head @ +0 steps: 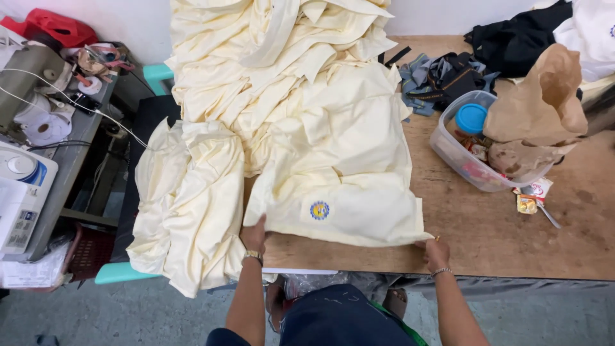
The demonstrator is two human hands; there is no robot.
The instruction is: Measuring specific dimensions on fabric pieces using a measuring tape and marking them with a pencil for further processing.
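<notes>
Left hand (254, 236) fingers pinch the lower-left corner of a cream shirt (346, 160) lying flat mid-frame on the wooden tabletop (500, 243). Right hand (437, 253) fingers grip its lower-right corner. Cream pile (256, 57) above, clear plastic tub (464, 154) at right.

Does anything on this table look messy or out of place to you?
Yes: the pale yellow garments lie in a loose heap, and one bundle slumps off the table's left edge. A crumpled brown paper bag sags over the clear plastic container.
</notes>
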